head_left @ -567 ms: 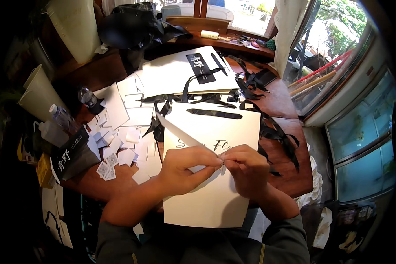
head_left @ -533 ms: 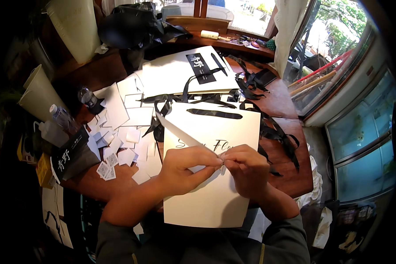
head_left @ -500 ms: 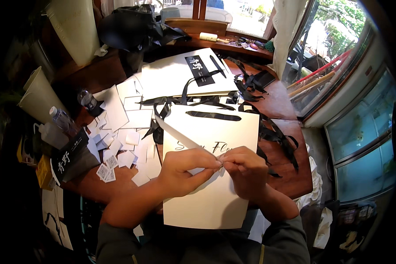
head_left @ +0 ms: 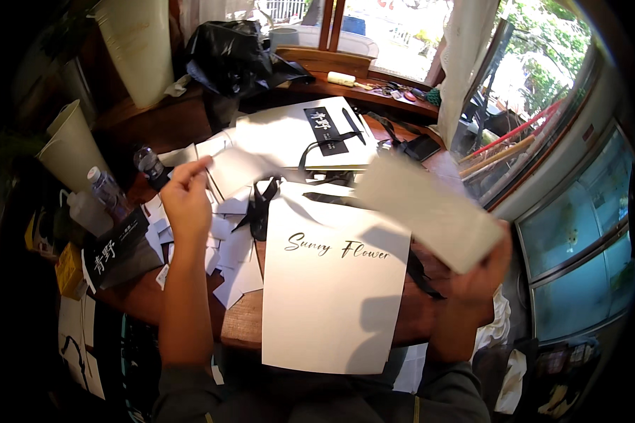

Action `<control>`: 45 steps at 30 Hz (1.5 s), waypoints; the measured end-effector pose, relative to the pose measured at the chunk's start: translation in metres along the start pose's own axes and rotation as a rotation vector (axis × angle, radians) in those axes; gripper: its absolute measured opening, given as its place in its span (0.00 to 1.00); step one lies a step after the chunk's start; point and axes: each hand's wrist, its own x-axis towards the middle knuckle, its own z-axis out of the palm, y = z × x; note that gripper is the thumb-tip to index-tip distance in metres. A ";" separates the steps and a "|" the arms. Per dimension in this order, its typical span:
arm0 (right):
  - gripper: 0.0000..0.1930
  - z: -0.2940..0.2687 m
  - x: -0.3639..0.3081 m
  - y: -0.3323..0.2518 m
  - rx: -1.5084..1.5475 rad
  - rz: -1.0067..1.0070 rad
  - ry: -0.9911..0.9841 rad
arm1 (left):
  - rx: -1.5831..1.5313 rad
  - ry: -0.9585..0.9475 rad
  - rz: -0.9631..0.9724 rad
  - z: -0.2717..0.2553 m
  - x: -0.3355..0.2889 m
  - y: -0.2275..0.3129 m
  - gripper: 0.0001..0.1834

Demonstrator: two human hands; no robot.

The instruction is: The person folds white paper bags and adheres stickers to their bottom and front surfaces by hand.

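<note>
A cream paper bag [head_left: 324,310] with dark script lettering lies upright before me, a black ribbon handle [head_left: 331,200] at its top. Over its upper left, my left hand [head_left: 189,201] pinches a pale strip of paper [head_left: 247,169], blurred by motion and trailing toward the bag. To the right of the bag, my right hand [head_left: 481,271] is raised, gripping a pale rectangular card [head_left: 430,211] by its near right corner. The card tilts above the bag's top right corner; its other face is hidden. Neither hand touches the bag.
Behind lies another cream bag [head_left: 275,137] bearing a black label [head_left: 325,130]. Paper scraps [head_left: 222,229] cover the table's left side, near plastic bottles [head_left: 106,190] and a black printed packet [head_left: 123,250]. Black ribbons [head_left: 423,275] hang at right. A window ledge [head_left: 402,99] holds small items.
My hands, together over the bag before, have parted: the left went up and left with the strip, the right moved right with the card. The bag's lettering is now uncovered.
</note>
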 end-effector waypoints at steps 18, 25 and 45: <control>0.09 0.078 -0.058 -0.044 -0.655 -0.478 -1.006 | -0.642 -1.140 0.429 0.051 -0.130 0.134 0.54; 0.38 0.053 -0.054 -0.013 -1.006 -0.816 -0.333 | -0.565 -0.775 0.459 0.043 -0.109 0.130 0.25; 0.08 0.048 -0.011 -0.018 -0.420 -0.212 -0.422 | -0.375 -0.657 0.397 0.019 -0.099 0.125 0.25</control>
